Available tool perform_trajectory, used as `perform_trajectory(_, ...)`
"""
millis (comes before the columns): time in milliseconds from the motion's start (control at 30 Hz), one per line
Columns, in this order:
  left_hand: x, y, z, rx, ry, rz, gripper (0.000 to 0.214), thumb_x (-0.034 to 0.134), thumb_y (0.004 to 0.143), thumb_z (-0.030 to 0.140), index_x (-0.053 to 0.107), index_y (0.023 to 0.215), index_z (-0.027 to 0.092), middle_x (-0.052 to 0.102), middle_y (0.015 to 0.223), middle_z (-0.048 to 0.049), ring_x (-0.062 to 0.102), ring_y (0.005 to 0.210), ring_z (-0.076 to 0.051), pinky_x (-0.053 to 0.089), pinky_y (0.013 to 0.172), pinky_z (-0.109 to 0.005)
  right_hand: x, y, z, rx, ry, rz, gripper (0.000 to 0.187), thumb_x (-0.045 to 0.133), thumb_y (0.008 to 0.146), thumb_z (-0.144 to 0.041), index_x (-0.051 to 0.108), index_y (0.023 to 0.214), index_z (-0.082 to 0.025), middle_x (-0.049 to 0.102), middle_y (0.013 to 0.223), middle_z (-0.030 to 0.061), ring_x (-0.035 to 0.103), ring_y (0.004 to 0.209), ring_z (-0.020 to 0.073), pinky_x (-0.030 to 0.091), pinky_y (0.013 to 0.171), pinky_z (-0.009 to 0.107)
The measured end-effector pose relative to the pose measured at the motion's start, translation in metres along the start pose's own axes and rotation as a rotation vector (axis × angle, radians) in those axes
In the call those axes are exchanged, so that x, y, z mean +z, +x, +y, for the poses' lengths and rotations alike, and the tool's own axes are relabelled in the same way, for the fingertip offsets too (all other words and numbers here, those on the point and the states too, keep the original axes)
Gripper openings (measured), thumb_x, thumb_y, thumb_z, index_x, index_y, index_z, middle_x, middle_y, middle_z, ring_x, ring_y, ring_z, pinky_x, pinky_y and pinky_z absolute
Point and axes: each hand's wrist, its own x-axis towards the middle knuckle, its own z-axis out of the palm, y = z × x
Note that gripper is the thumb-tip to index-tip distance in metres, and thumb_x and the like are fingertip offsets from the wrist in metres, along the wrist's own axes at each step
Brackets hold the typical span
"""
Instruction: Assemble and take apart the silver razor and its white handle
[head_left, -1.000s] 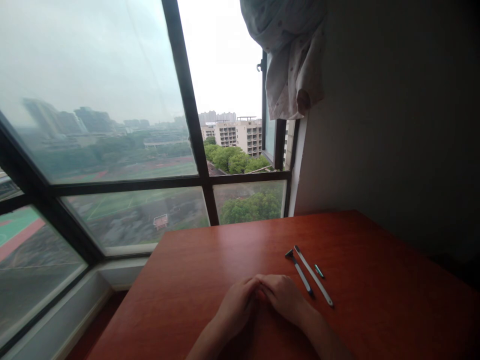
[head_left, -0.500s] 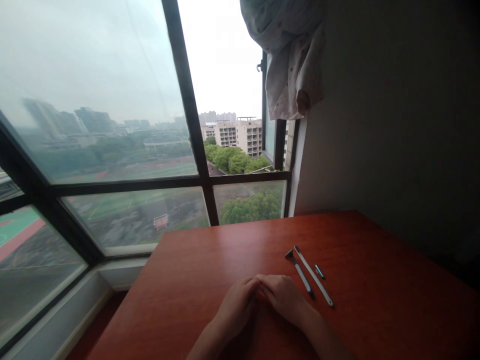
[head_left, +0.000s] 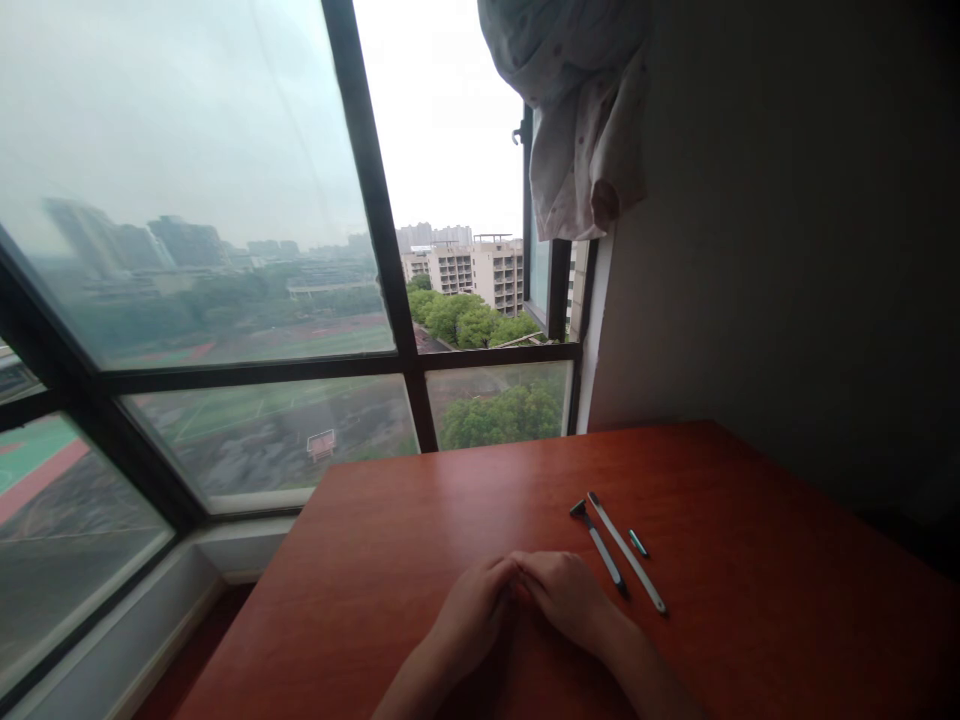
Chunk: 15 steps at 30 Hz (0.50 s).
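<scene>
My left hand (head_left: 474, 607) and my right hand (head_left: 566, 597) rest on the reddish-brown table (head_left: 405, 520), touching each other at the fingers. Both look closed, fingers curled inward and partly hidden; nothing shows in either. Just beyond my right hand lies a razor (head_left: 604, 556) with a grey handle and dark head, its head pointing away from me. Alongside it, to the right, is a long, thin, pale toothbrush (head_left: 628, 554) with a hole in its handle end. A short, shiny green-and-dark piece like a pen cap (head_left: 638, 543) lies right of the toothbrush.
Dark-framed windows (head_left: 405, 300) rise behind and left of the table, one pane open. A bunched, light spotted curtain (head_left: 581, 130) hangs at the upper right of the window. A shadowed wall (head_left: 750, 250) stands to the right. A white sill (head_left: 247, 545) runs along the left.
</scene>
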Motion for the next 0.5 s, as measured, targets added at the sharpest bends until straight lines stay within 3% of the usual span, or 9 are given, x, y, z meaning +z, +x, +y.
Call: perform_trajectory(500, -0.0017, 0.0000, 0.0021, -0.002, -0.006, -0.008, 0.034, 0.044, 0.076, 0.004, 0.064, 0.099, 0.020, 0.067, 0.105, -0.0055, 0.059, 0.097, -0.020, 0.043, 0.085, -0.028, -0.0010, -0.0011, 0.0005, -0.003, 0.031, -0.027, 0.025, 0.039, 0.098, -0.027, 0.064, 0.098, -0.025, 0.073, 0.094, 0.0025, 0.068, 0.089, 0.0181, 0.038, 0.070, 0.022)
